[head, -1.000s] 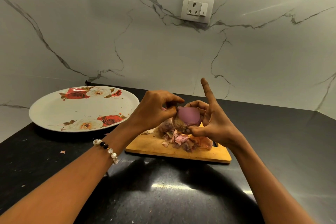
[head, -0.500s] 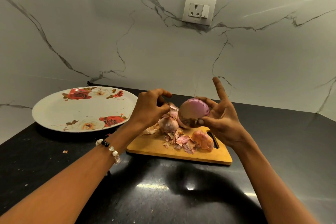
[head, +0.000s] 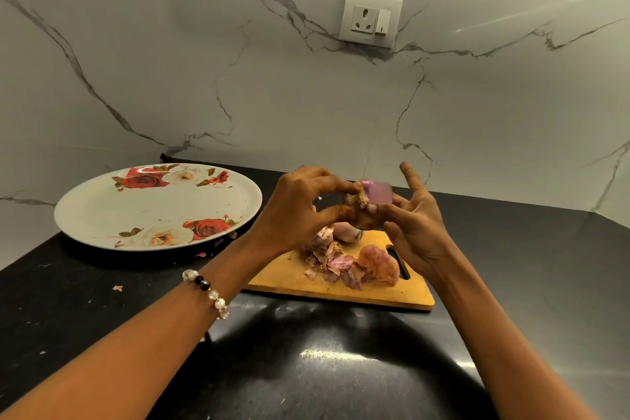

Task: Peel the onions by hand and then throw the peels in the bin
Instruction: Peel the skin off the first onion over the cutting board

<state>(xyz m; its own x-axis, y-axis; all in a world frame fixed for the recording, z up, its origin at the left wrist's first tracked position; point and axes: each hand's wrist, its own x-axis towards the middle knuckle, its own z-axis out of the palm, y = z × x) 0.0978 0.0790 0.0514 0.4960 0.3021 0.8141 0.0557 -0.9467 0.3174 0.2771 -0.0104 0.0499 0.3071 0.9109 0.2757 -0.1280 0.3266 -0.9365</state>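
Onion (head: 373, 198), half-peeled, is held above the cutting board (head: 341, 286) in the right hand (head: 414, 232); its dry skin is pinched by the left hand (head: 300, 208). Torn skin could scatter onto the counter (head: 306, 368).

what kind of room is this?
Most likely a home kitchen: a black stone counter under a marble-look backsplash with a wall socket, a wooden cutting board heaped with onion peels, and a floral plate beside it.
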